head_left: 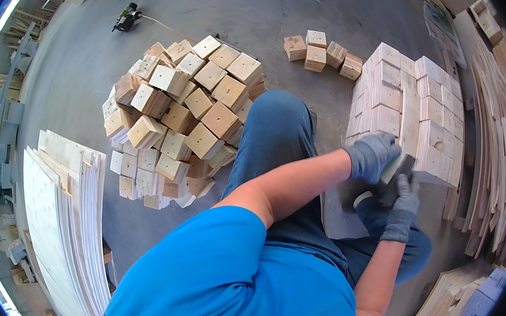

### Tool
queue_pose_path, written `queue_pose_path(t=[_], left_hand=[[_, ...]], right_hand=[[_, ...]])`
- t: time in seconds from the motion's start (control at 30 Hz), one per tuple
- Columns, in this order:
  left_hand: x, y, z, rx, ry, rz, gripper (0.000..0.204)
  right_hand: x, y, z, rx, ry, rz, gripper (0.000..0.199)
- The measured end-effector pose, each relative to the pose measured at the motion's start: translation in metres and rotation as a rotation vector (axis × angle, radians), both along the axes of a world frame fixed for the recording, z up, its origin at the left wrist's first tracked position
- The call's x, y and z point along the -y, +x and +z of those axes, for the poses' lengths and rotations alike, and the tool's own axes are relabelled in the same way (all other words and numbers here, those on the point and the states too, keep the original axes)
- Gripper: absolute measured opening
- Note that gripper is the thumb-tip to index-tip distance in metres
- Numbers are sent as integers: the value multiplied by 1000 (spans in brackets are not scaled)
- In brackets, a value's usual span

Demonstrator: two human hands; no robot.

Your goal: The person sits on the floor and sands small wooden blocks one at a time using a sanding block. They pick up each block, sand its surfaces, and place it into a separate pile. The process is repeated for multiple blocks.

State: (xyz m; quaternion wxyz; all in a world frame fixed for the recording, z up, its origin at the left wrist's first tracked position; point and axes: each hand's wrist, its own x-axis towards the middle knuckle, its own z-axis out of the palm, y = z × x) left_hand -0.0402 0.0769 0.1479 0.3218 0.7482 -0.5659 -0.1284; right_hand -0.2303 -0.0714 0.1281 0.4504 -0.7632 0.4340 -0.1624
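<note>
Smooth grey concrete floor (237, 11) spreads beyond the fingers in the head view, with a pile of pale, square-ended wooden blocks (199, 104) well off to their left and a tall stand of thin, light plywood sheets (53, 191) farther left. Five loose wooden blocks (315, 59) sit ahead of the fingers; a black-and-green power tool (126, 18) lies far ahead and left. Just beyond the fingertips rises a neat, pale stack of wooden blocks (389, 95).

The grey-gloved right hand (403, 201) appears clamped on a dark-grey, block-shaped piece (403, 167), which lies between the two hands. The grey-gloved left hand (373, 156) has its fingers curled beside it; whether they grip it, I cannot tell.

Slick glove fabric could let the piece slip toward the shins. A knock from either hand might shift the stack's nearest blocks, and fingers could be pinched against them.
</note>
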Motion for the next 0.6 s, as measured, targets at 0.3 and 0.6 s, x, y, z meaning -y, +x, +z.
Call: queue_pose_path(t=[0.3, 0.6], left_hand=[[-19, 2, -6, 164, 158, 141, 68], [-38, 5, -3, 20, 76, 220, 81]], right_hand=[[-20, 1, -22, 333, 603, -255, 45], [-49, -7, -15, 258, 736, -166, 44]])
